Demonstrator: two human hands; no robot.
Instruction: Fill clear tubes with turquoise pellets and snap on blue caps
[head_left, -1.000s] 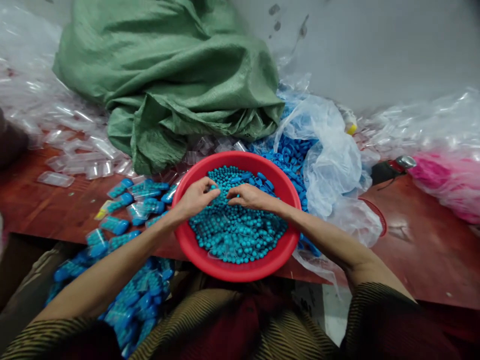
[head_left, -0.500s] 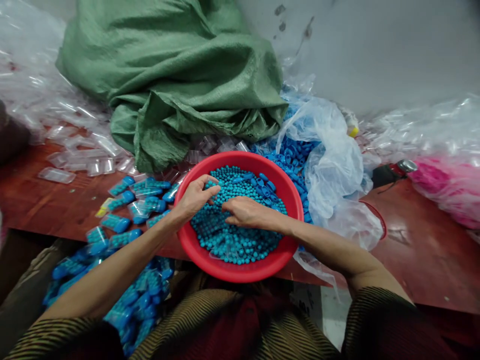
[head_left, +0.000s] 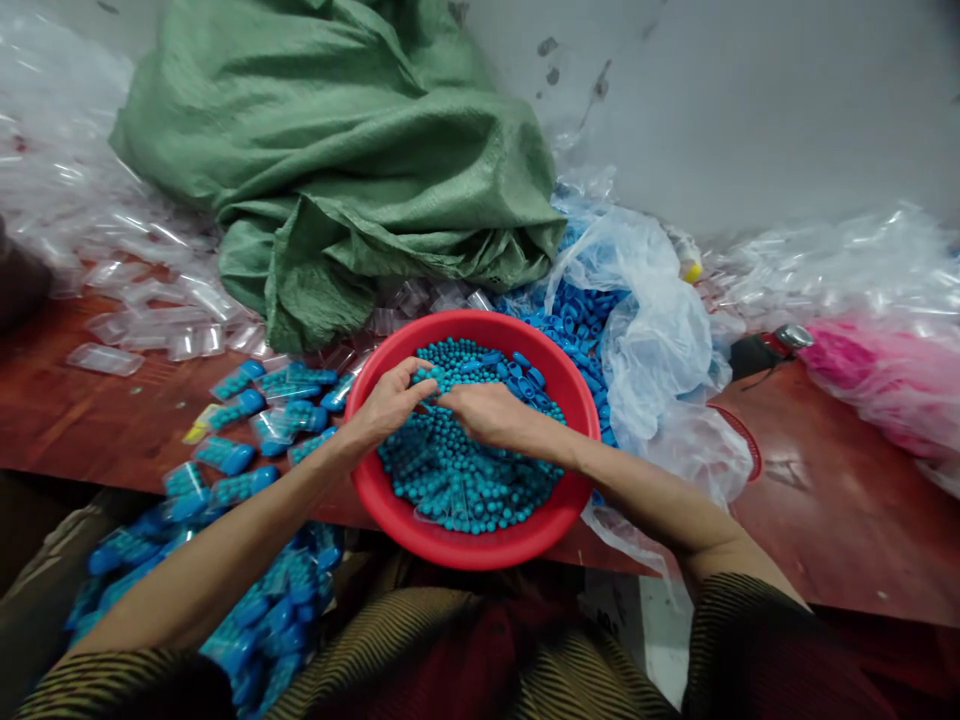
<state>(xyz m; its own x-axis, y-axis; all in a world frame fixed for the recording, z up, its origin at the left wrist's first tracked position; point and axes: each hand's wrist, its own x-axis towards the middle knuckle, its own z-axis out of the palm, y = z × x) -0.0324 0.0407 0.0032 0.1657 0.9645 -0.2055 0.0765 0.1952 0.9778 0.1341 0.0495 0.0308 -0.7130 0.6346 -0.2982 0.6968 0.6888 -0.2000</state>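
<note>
Teal round beads (head_left: pixel 480 495) fill much of a red plastic basin (head_left: pixel 472 552) in front of me. Over its left side my left hand (head_left: pixel 394 402) is curled, thumb and forefinger bent around something I cannot make out against the beads. My right hand (head_left: pixel 484 412) comes in from the other side, its fingers pinched together close to the left fingertips. What they hold, if anything, is hidden. Blue plastic caps (head_left: pixel 525 382) lie on the beads toward the back right of the basin.
Bead-filled clear containers with blue caps (head_left: pixel 225 455) lie left of the basin. Loose clear containers (head_left: pixel 105 358) are behind them. A green woven sack (head_left: pixel 337 150) stands at the back. More blue caps spill from a translucent bag (head_left: pixel 652 300); a pink bag (head_left: pixel 870 370) sits far right.
My right hand has moved left and up, bringing its fingertips against or very near my left hand's. My left hand stays over the basin's left side. The view has shifted slightly.
</note>
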